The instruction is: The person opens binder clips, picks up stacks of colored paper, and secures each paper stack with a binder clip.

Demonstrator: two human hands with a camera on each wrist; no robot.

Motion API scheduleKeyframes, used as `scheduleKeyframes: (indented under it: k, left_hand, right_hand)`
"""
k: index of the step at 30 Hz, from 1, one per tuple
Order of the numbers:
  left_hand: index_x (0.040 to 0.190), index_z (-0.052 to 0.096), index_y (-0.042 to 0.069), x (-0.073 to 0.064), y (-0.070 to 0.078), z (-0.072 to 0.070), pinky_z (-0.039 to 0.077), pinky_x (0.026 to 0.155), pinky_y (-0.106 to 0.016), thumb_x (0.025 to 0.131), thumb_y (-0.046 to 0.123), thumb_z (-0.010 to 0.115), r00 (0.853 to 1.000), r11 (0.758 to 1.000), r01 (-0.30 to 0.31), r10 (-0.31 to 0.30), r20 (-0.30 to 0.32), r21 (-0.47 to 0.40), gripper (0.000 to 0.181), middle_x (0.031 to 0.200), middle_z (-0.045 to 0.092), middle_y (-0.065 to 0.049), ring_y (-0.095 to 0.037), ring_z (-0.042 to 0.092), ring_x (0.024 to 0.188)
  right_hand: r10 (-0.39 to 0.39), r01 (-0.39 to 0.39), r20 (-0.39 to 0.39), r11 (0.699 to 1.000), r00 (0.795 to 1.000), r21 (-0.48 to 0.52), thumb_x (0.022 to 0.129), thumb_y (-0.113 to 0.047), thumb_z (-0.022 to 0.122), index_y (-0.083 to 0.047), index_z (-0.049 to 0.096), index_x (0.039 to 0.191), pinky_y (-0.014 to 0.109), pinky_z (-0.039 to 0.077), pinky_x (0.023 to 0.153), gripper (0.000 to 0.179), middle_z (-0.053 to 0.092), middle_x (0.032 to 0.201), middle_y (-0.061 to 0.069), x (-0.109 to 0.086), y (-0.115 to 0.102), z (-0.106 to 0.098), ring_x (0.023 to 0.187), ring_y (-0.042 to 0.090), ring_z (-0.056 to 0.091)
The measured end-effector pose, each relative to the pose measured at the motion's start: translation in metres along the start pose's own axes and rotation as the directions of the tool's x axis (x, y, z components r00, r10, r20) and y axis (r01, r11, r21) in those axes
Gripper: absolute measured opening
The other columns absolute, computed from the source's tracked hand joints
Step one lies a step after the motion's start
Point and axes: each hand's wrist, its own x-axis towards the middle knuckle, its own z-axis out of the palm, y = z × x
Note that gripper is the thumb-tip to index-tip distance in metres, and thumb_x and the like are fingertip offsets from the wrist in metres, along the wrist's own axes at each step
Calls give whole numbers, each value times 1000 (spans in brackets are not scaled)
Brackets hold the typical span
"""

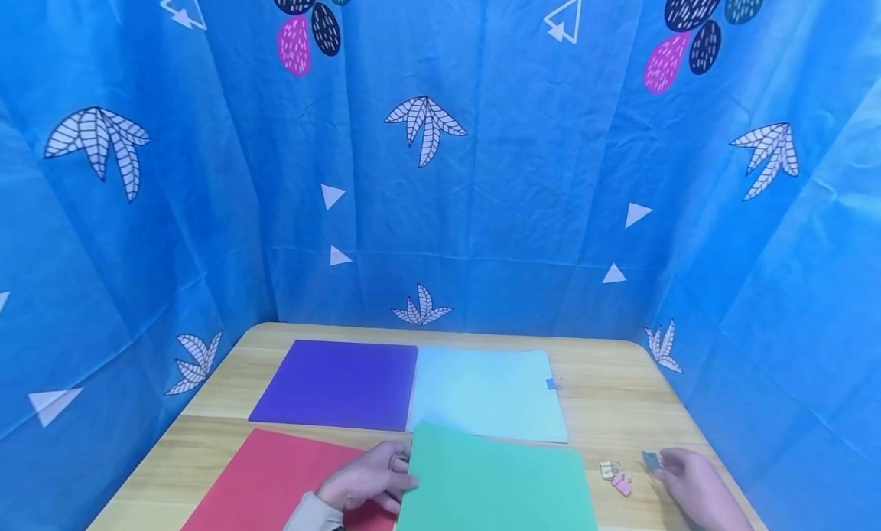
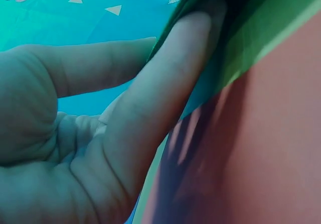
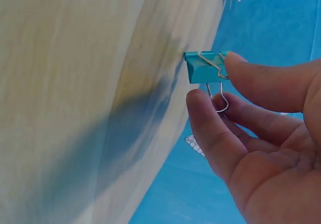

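My left hand (image 1: 372,473) pinches the left edge of the green paper (image 1: 499,481) between thumb and fingers. In the left wrist view that green edge (image 2: 281,38) is lifted, and a reddish surface shows beneath it. Over at the right side of the table, my right hand (image 1: 702,485) holds a teal binder clip (image 3: 203,67) between thumb and fingers, its wire handles showing. Left of this hand lie a yellow binder clip (image 1: 606,470) and a pink binder clip (image 1: 622,483). A blue binder clip (image 1: 551,383) grips the right edge of the light blue paper (image 1: 485,389).
Purple paper (image 1: 337,384) lies at the back left of the wooden table (image 1: 606,370), beside the light blue paper. Red paper (image 1: 268,477) is in front of it, partly under my left hand. Blue patterned curtains (image 1: 509,171) enclose the back and sides.
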Motion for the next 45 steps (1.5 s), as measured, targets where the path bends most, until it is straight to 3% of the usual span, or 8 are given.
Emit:
scheduleKeyframes:
  k: [5,11,19,25,33,38,42,45]
  left_hand:
    - [127,61,-5,-1,1,1,65,64,-31,99,7,65,1000,1000,6,-6,-10,9,31,98,75,-10,-13,71,69]
    - [132,57,-5,-3,1,0,64,62,-32,100,10,64,999,1000,13,-12,-32,19,36,100,73,-13,-14,69,66]
    - [150,39,-10,-1,-2,-4,63,58,-27,101,10,62,1000,999,-25,25,-17,-40,58,78,63,3,-9,68,63]
    - [156,24,-15,-2,-4,-8,62,59,-25,101,9,62,997,993,-70,65,-48,-100,71,88,75,0,-8,71,66]
    - [153,19,-22,-3,-4,-13,59,57,-21,101,14,64,988,994,-72,60,-140,-81,78,75,61,9,-3,64,65]
    - [152,19,-23,-5,-3,-17,53,52,-18,100,18,65,980,996,-66,53,-189,-63,80,99,63,0,-1,53,58]
    - [152,17,-24,-8,-2,-20,61,60,-23,102,18,63,981,994,-81,65,-185,-78,79,130,64,-19,-6,69,73]
    - [152,15,-24,-9,-2,-22,64,67,-28,103,17,62,982,991,-90,72,-173,-99,79,125,68,-18,-10,74,81]
  right_hand:
    - [12,-12,14,1000,1000,4,95,-11,71,20,57,122,53,61,82,44,69,110,34,-2,-2,-2,97,42,71]
    - [-19,19,-1,999,1000,27,98,-12,67,20,57,122,50,62,81,42,74,102,24,-3,-4,-1,94,39,72]
    - [7,-7,9,999,1000,51,104,-30,61,22,51,132,57,58,91,61,63,123,39,-3,-5,-3,111,50,66]
    - [-42,44,-21,993,999,109,106,-32,57,19,54,134,51,58,94,58,62,131,37,-4,-13,-3,115,47,66]
    - [-79,86,-48,981,996,176,107,-35,57,14,61,131,47,61,92,55,68,127,31,-8,-23,3,111,40,71]
    - [-70,63,13,944,997,323,107,-34,57,16,54,136,32,63,84,58,70,125,30,-10,-28,5,98,26,77]
    - [-98,65,59,910,993,410,108,-30,55,20,48,139,30,63,82,59,72,121,30,-10,-31,6,96,25,77]
    - [-92,51,70,896,993,442,108,-30,55,20,46,140,33,64,84,60,71,122,30,-9,-32,8,100,28,76]
